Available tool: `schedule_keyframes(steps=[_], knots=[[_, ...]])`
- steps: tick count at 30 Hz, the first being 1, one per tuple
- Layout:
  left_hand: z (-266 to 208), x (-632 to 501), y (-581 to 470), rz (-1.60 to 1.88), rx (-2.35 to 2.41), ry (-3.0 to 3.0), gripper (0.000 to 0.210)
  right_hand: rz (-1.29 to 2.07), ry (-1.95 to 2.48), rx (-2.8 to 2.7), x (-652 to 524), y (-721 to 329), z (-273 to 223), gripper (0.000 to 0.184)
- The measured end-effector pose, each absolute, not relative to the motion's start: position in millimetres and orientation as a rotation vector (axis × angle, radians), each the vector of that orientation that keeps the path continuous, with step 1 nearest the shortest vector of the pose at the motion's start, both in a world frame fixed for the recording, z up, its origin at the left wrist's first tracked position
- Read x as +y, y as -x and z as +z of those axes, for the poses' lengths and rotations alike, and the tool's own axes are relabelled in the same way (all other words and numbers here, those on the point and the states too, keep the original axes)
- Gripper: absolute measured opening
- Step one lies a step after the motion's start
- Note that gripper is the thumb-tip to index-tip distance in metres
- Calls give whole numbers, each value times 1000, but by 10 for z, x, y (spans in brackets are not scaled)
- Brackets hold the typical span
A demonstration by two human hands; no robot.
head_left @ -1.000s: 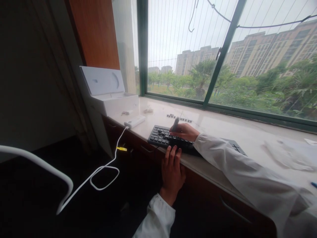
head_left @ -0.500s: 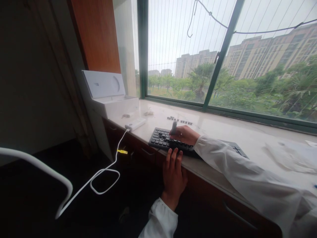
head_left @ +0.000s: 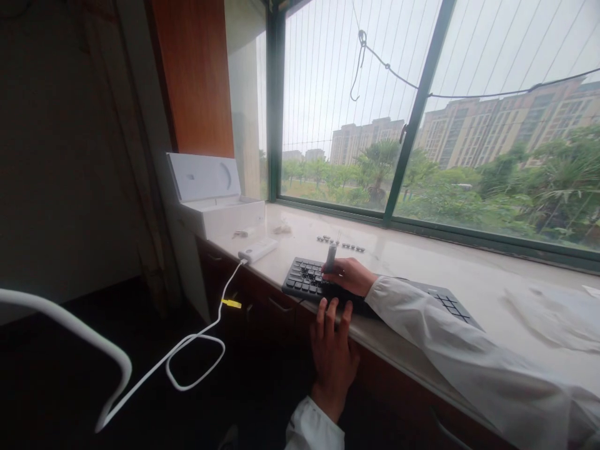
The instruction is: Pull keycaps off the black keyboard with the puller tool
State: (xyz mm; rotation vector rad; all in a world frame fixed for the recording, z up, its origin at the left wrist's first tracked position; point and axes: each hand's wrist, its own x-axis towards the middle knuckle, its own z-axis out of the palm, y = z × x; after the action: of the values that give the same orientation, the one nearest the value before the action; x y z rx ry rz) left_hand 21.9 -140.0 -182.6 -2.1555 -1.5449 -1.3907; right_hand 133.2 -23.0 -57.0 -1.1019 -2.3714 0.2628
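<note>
A black keyboard point(head_left: 304, 279) lies near the front edge of a pale stone window ledge point(head_left: 422, 256). My right hand point(head_left: 350, 275) rests on its keys and grips a small grey tool point(head_left: 330, 257) that stands upright over them. My left hand point(head_left: 334, 353) reaches up from below, its fingertips touching the ledge's front edge just under the keyboard. A short row of loose dark keycaps point(head_left: 341, 243) lies on the ledge behind the keyboard.
An open white box point(head_left: 213, 200) stands at the ledge's left end. A white power bank point(head_left: 257, 249) lies beside it, its white cable point(head_left: 187, 350) looping down over dark drawers. A white chair rail point(head_left: 70, 325) crosses the lower left. Clear plastic point(head_left: 548, 306) lies at right.
The view has tilted upward, so everything sits lower in frame. My right hand has brought the tool from a tilt to upright. My left hand stays at the ledge edge.
</note>
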Motion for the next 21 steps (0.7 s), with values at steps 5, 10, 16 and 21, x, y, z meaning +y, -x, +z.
schedule_keyframes(steps=[5,10,16,21], knots=[[-1868,-1388,-234,-1342,-1544,2140,79,283,1062,-2353,-236,-1336,-605,23],[-1959,-1305,-240,-1358,-1491,2155,73,290,1040,-2350,-231,-1338,-618,23],[-1986,-1274,-215,-1451,-1396,2149,67,275,1060,-2363,-218,-1347,-616,24],[-1998,-1271,-223,-1519,-1347,2147,62,314,1075,-2352,-239,-1343,-582,26]])
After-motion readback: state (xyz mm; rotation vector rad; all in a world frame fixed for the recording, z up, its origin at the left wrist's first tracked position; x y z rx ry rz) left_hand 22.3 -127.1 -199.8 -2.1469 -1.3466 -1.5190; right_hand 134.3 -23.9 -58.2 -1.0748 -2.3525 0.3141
